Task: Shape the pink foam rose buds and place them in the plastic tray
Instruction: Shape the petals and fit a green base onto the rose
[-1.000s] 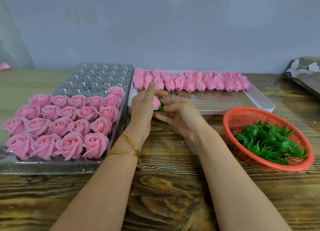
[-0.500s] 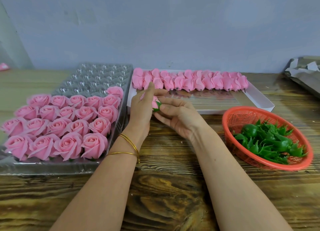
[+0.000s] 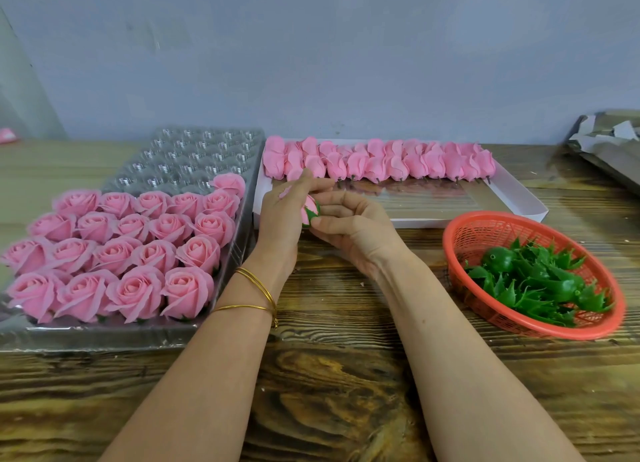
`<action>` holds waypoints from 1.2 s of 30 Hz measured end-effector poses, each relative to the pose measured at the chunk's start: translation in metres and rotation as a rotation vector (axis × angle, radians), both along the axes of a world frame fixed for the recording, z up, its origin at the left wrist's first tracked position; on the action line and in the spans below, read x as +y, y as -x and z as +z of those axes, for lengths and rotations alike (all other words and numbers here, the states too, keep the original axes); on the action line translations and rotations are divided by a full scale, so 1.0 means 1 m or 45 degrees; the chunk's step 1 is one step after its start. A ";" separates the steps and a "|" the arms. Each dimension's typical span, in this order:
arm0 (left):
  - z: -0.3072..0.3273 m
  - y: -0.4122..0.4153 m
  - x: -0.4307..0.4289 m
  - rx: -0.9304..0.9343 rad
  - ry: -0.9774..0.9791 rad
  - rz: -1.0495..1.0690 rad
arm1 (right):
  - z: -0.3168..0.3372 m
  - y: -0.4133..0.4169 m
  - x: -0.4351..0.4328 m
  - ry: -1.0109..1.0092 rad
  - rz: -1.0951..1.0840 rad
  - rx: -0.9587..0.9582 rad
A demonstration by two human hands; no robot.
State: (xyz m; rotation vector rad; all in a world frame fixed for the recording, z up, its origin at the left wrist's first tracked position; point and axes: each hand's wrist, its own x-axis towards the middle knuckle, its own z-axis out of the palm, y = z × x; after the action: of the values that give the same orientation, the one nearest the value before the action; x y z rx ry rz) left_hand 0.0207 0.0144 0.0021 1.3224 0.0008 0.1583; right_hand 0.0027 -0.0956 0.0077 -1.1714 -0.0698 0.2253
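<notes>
From my remote seat I see one pink rose bud [image 3: 309, 209] held up above the counter [image 3: 329, 375], just in front of the near edge of a white box [image 3: 519, 203]. It has a green calyx at its base. Both hands are on it. The left grip [image 3: 282, 219] is clamped round the pink petals with the thumb raised over the top. The right grip [image 3: 349, 231] pinches the green base between curled fingertips. Two thin gold bangles [image 3: 258, 293] sit on the left wrist.

To the left lies the plastic tray [image 3: 194, 150], clear and full of round cells. Opened pink roses [image 3: 131, 250] fill its near rows and stand upright, packed close together. The far cells show bare plastic.

Behind the hands, the white box carries a line of closed pink buds [image 3: 374, 162] along its far side, lying down with their stems pointing toward me. To the right, a red mesh basket [image 3: 485, 226] rests on the counter with a heap of green calyxes [image 3: 540, 278] inside. At the far right edge there is some crumpled grey paper [image 3: 609, 143]. A plain blue-grey wall [image 3: 311, 63] closes the view.
</notes>
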 end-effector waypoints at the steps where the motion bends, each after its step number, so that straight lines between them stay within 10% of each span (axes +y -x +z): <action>1: 0.000 0.000 0.000 0.010 0.003 -0.008 | 0.000 0.000 0.000 0.008 -0.001 -0.010; 36: 0.004 0.009 -0.009 -0.001 -0.039 -0.097 | -0.011 -0.009 -0.001 0.155 -0.319 -0.145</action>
State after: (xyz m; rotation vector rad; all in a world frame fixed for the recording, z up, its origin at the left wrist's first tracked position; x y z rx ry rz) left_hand 0.0114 0.0053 0.0060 1.3505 -0.0528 0.0944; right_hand 0.0117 -0.0962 -0.0030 -1.3013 -0.0088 -0.0595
